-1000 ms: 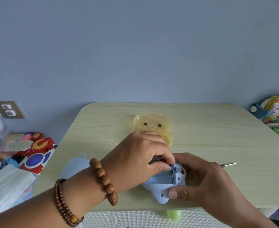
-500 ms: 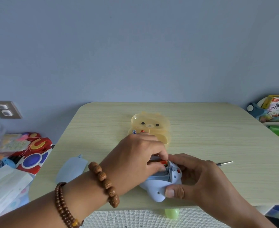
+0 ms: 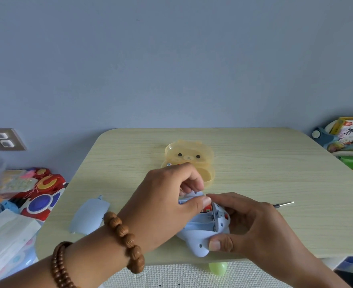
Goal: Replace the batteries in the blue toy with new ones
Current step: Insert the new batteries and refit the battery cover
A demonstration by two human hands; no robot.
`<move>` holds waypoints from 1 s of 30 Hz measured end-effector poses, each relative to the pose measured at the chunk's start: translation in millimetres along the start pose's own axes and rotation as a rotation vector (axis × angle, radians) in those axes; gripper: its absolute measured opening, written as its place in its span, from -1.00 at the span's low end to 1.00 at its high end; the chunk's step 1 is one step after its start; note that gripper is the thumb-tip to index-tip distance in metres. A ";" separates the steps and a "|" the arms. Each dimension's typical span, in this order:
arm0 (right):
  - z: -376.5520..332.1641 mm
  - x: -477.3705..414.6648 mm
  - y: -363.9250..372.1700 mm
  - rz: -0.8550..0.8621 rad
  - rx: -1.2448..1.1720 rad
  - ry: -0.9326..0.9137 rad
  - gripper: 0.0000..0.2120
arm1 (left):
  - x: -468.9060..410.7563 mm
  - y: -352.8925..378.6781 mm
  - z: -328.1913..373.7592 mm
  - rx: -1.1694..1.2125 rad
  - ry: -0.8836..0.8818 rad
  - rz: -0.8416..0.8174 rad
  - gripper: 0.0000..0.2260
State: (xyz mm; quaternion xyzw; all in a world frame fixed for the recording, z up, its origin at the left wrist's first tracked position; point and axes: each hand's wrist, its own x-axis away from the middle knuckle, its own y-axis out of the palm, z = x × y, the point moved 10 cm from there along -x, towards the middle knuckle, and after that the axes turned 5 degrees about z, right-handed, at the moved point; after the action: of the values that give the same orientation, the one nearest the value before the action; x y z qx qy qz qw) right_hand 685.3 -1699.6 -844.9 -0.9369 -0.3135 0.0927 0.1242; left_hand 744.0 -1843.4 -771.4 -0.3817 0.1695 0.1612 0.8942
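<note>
Blue toy (image 3: 200,233): gripping with right hand (image 3: 261,227), pinching battery (image 3: 207,209) with left hand (image 3: 161,206). Could slip, spring out, or seat reversed.

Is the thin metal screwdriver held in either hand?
No, the thin metal screwdriver lies on the pale wooden table, beside the right hand.

The pale blue toy (image 3: 200,235) is lying near the table (image 3: 275,163)'s front edge, its battery bay gaping open, a red battery (image 3: 207,209) sitting partly inside.
</note>
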 end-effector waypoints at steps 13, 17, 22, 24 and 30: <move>-6.5 0.7 1.7 -0.006 -0.014 -0.026 -0.40 | -0.5 21.5 -49.4 0.071 -0.438 -0.084 -0.75; -3.9 1.2 1.9 -0.007 -0.031 -0.008 -0.36 | 0.6 18.8 -50.8 0.119 -0.408 -0.096 -0.72; -2.8 0.9 2.1 -0.015 -0.032 -0.019 -0.33 | 4.1 -14.1 -54.3 0.236 -0.313 -0.157 -0.61; -3.5 0.4 2.2 -0.018 -0.014 -0.035 -0.33 | 8.6 -31.0 -60.2 0.084 -0.260 -0.243 -0.54; -7.1 1.5 3.6 -0.032 -0.035 -0.043 -0.33 | 35.9 -38.0 -80.2 -0.292 -0.225 -0.540 -0.21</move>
State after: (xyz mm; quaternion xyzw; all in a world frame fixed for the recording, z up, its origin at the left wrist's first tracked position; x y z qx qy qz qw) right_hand 690.3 -1702.7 -839.3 -0.9314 -0.3328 0.1055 0.1026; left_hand 777.3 -1921.9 -815.0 -0.5171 -0.0626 -0.0179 0.8535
